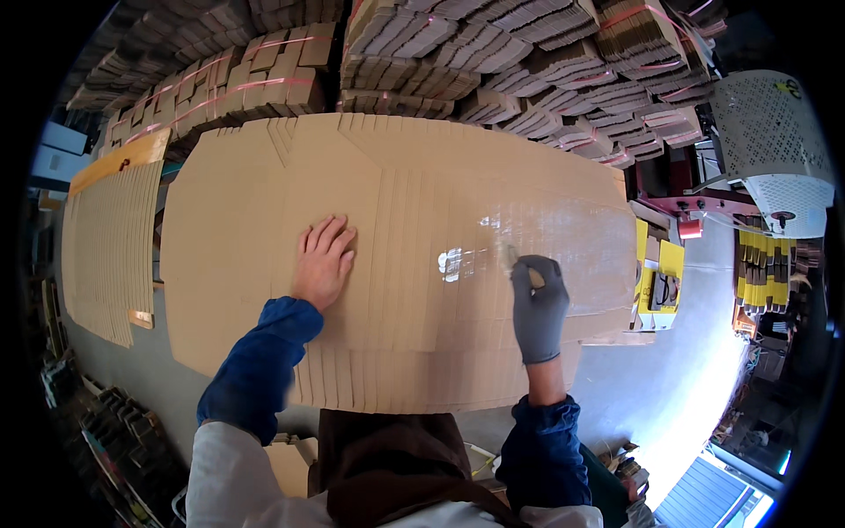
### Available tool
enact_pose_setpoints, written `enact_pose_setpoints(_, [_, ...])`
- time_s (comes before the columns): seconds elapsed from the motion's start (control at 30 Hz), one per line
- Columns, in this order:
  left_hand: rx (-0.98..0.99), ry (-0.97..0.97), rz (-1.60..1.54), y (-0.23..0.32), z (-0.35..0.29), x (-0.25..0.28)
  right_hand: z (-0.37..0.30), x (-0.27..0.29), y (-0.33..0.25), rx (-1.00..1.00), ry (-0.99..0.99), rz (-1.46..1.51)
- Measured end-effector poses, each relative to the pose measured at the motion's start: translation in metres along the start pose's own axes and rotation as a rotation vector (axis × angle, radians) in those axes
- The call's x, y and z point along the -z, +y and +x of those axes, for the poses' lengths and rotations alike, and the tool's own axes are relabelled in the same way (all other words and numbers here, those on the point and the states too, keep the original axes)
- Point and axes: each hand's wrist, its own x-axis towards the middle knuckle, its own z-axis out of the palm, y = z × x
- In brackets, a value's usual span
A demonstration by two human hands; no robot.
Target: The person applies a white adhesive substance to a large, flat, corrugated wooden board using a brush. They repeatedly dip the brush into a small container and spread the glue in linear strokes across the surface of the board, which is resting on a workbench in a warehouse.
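Note:
Cardboard sheets [238,211] lie overlapped in a broad layer before me, their edges stepped like shingles. My bare left hand [324,264] rests flat on them left of the middle, fingers stretched out and holding nothing. In a grey glove, my right hand [539,304] is closed round a brush [510,255], whose light handle end shows between the fingers. The pale bristles are on or just over the board; contact cannot be made out. White wet glue [450,264] lies in a blob left of the brush, and shiny streaks spread over the right part.
Another fanned stack of cardboard [110,251] stands at the left. Tall bundles of folded cardboard [431,62] tied with pink strapping fill the back. A perforated pale machine guard [766,132] stands far right, above yellow boxes [664,273] beside the cardboard's right edge.

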Motion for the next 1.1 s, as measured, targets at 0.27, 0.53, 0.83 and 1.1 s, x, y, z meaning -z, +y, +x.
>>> enact_pose_setpoints(0.27, [0.015, -0.026, 0.027, 0.002, 0.002, 0.004, -0.01, -0.035, 0.002, 0.088, -0.082, -0.055])
enact_pose_setpoints(0.53, [0.01, -0.033, 0.023, 0.002, 0.003, 0.001, -0.017, -0.084, -0.046, 0.394, -0.357, -0.218])
enact_pose_setpoints(0.83, [0.03, -0.094, -0.006, 0.004, 0.003, 0.004, 0.009, -0.107, -0.019, 0.385, -0.218, -0.269])
enact_pose_setpoints(1.1, [0.023, -0.073, 0.002, -0.003, 0.001, 0.0, 0.04, -0.088, -0.032, 0.247, -0.247, -0.171])
